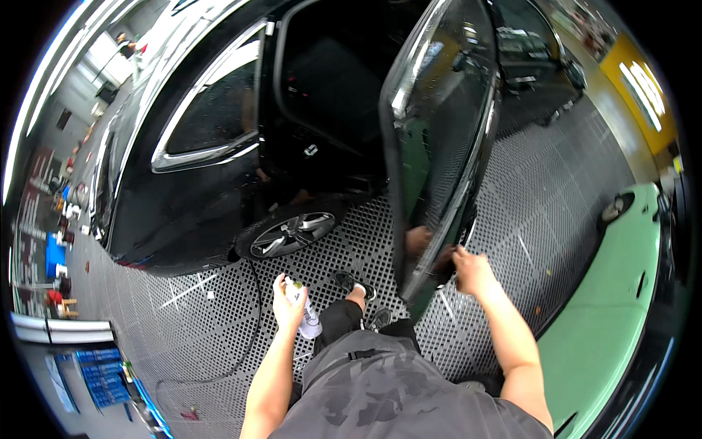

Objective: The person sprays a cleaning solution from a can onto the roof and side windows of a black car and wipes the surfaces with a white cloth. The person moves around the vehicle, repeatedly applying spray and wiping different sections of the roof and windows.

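Observation:
My left hand (287, 306) is wrapped round a white spray bottle (310, 323), held low in front of the rear wheel (291, 235) of a black car. To the right, the rear car door (446, 139) stands swung open. My right hand (474, 272) is at the outer side of this door, near its edge, with the fingers curled against it. The fingertips are partly hidden there. The car's rear side panel (190, 212) is glossy and dark, with a chrome-trimmed window (212, 117) above it.
A perforated grey tile floor (219, 322) lies under my feet. A dark hose (256, 314) runs across it from near the wheel. A green car (607, 307) stands close on my right. Blue bins (102, 377) are at the lower left; another person (128, 47) is far off.

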The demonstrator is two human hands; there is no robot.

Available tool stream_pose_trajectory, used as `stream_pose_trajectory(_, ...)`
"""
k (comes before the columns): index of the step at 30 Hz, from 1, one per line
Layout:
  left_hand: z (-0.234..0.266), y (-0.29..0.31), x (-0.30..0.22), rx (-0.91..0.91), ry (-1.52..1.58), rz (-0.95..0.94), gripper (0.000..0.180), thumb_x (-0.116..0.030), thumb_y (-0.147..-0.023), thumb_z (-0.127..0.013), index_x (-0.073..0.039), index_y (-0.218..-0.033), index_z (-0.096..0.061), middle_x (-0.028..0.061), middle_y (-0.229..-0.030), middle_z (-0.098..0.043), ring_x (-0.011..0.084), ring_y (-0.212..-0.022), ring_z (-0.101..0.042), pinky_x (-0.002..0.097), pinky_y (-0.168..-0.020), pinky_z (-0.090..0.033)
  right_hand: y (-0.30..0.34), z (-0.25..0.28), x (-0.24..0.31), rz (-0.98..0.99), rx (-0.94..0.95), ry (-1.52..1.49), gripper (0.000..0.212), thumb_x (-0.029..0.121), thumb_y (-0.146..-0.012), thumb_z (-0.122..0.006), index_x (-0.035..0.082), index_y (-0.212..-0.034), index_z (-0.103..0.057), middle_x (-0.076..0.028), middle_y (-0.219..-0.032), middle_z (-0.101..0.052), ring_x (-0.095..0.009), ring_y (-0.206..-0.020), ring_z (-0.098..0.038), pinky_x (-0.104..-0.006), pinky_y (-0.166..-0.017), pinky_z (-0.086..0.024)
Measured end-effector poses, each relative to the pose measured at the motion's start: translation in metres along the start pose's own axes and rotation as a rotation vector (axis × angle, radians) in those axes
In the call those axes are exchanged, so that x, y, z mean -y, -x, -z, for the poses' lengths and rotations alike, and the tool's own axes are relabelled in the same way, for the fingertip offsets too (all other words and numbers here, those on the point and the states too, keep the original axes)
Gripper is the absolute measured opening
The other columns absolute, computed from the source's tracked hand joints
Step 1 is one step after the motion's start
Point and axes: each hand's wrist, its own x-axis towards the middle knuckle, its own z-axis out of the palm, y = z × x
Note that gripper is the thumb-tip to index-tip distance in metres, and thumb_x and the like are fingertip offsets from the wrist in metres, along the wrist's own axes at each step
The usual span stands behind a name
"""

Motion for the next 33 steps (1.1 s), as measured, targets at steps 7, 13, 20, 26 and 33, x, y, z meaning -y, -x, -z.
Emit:
stream_pose_trajectory(7,-0.051,-0.007,-0.025,0.120,0.090,-0.148,0.076,-0.021,-0.085,-0.082,-0.010,-0.148,-0.041,0.0189,-0.120,-0.065,0.0269,-0.105,-0.066,0.0381,-0.095,-0.051,0.166,-0.063,-0.103,-0.420,0.224,0.244,0.071,0.022,-0.079,-0.074,0.016,-0.146,-0.050,-0.017,-0.166,-0.030,-0.022,-0.089,-0.073,-0.0426,-0.083,-0.050)
stream_pose_trajectory(13,-0.069,-0.025,-0.048,0.109,0.183,-0.179,0.076,-0.020,-0.086,-0.082,-0.010,-0.148,-0.040,0.0248,-0.126,-0.062,0.0332,-0.112,-0.064,0.0421,-0.102,-0.049,0.307,-0.045,-0.087,-0.849,0.822,-0.008,0.040,0.024,-0.067,-0.079,0.011,-0.105,-0.076,-0.011,-0.102,-0.077,-0.024,-0.095,-0.076,-0.0381,-0.083,-0.059)
stream_pose_trajectory(20,-0.077,-0.063,-0.072,0.120,0.336,-0.164,0.076,-0.017,-0.088,-0.079,-0.010,-0.151,-0.036,0.0194,-0.125,-0.061,0.0264,-0.113,-0.060,0.0382,-0.101,-0.046,0.264,0.079,0.023,-0.473,0.099,-0.647,0.057,0.016,-0.075,-0.066,0.006,-0.131,-0.061,-0.020,-0.105,-0.072,-0.039,-0.096,-0.070,-0.0469,-0.086,-0.057)
stream_pose_trajectory(26,-0.076,-0.099,-0.122,0.152,0.396,-0.284,0.073,-0.012,-0.089,-0.078,-0.008,-0.150,-0.038,0.0175,-0.118,-0.060,0.0248,-0.107,-0.059,0.0364,-0.098,-0.047,0.138,0.149,0.028,0.032,-0.620,-0.966,0.054,0.012,-0.087,-0.065,-0.001,-0.139,-0.053,-0.023,-0.115,-0.067,-0.039,-0.101,-0.069,-0.0439,-0.088,-0.057)
stream_pose_trajectory(33,-0.057,-0.114,-0.154,0.107,0.493,-0.356,0.072,-0.008,-0.091,-0.074,-0.009,-0.151,-0.034,0.0152,-0.120,-0.060,0.0209,-0.105,-0.061,0.0330,-0.096,-0.049,0.099,0.166,-0.046,0.319,-0.468,-1.504,0.051,0.017,-0.088,-0.069,0.003,-0.135,-0.055,-0.011,-0.106,-0.073,-0.025,-0.096,-0.072,-0.0373,-0.088,-0.056)
